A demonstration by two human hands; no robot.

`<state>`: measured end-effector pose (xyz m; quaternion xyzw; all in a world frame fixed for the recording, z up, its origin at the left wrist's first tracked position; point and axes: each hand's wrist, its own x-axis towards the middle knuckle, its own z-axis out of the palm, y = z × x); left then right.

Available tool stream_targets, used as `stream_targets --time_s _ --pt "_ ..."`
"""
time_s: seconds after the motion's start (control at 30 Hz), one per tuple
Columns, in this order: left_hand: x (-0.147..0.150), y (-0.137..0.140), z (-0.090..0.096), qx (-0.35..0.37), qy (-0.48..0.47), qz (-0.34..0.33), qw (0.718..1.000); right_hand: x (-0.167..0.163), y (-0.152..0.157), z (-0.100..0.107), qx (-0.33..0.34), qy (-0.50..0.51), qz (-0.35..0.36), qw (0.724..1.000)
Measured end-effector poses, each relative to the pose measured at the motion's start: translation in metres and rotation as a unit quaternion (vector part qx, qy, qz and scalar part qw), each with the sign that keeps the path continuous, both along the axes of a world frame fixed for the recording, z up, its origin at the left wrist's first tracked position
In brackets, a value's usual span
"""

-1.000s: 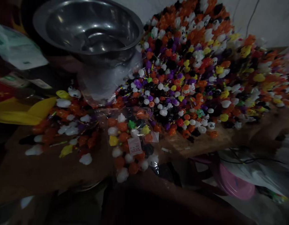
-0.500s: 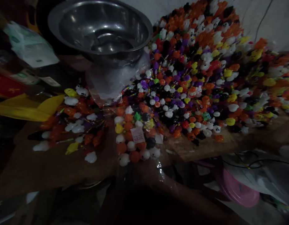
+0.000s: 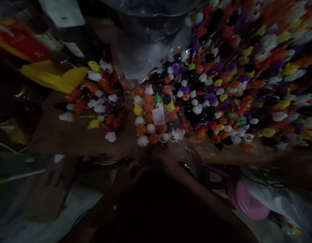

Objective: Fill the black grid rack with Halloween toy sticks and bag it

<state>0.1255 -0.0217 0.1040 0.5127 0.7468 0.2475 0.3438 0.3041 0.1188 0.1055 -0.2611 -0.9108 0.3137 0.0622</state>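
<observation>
A clear plastic bag (image 3: 151, 128) lies flat at the table's front edge, filled with rows of small orange, white, black, yellow and green figure-topped pieces. A printed white label (image 3: 158, 116) sits on it. My right hand (image 3: 166, 159) is at the bag's loose near end, its fingers bent against the plastic. Just left of it, my left hand (image 3: 129, 173) curls with thumb and finger close together below the table edge; what it pinches, if anything, is lost in the dark. On the left lies a small pile of similar figures (image 3: 98, 104).
A large heap of figures (image 3: 234, 91) covers the table's right side. Behind the bag, a metal basin (image 3: 153, 20) rests on a plastic-wrapped stack (image 3: 138, 50). Yellow material (image 3: 54, 76) is at the left; a pink plastic stool (image 3: 249, 202) stands below right.
The view has tilted down and shifted, so the table contents appear nearer. My left hand has come into clear sight, and my right hand shows at the bag's near end.
</observation>
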Motion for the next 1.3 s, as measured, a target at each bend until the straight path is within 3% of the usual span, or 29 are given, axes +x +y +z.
stream_targets --time_s 0.17,0.43,0.67,0.77,0.87,0.93,0.97,1.0,1.07,1.13,1.2,1.3 --pt "0.009 -0.001 0.003 0.015 0.001 0.033 0.999 0.006 -0.003 0.007 -0.009 0.006 -0.009 1.0" --pt "0.011 0.008 0.001 0.071 0.034 -0.003 0.997 -0.012 0.019 0.018 0.064 -0.012 -0.021 0.998" --pt "-0.003 0.0 0.012 0.091 0.053 0.028 0.994 -0.001 0.003 0.026 -0.005 -0.009 0.041 0.999" --pt "-0.013 -0.006 0.023 0.138 0.064 0.047 0.987 0.024 -0.006 0.064 -0.111 0.035 0.094 0.989" --pt "-0.022 0.005 0.043 0.208 0.081 0.07 0.972 0.051 -0.002 0.123 -0.288 0.026 0.149 0.946" --pt "-0.023 0.025 0.059 0.268 0.115 0.069 0.954 0.059 0.008 0.157 -0.372 0.073 0.133 0.916" --pt "-0.022 0.037 0.066 0.301 0.139 0.057 0.942 0.059 0.014 0.168 -0.373 0.104 0.091 0.918" --pt "-0.02 0.05 0.072 0.329 0.161 0.039 0.93 0.056 0.022 0.174 -0.34 0.132 0.03 0.931" --pt "-0.012 0.075 0.078 0.358 0.196 0.002 0.913 0.044 0.041 0.171 -0.187 0.164 -0.125 0.96" --pt "-0.002 0.093 0.076 0.352 0.222 -0.025 0.909 0.025 0.064 0.155 -0.019 0.162 -0.241 0.957" --pt "0.006 0.101 0.068 0.336 0.249 -0.045 0.907 0.006 0.085 0.135 0.056 0.133 -0.273 0.951" --pt "0.01 0.101 0.057 0.325 0.262 -0.057 0.907 -0.015 0.106 0.117 0.077 0.046 -0.261 0.961"
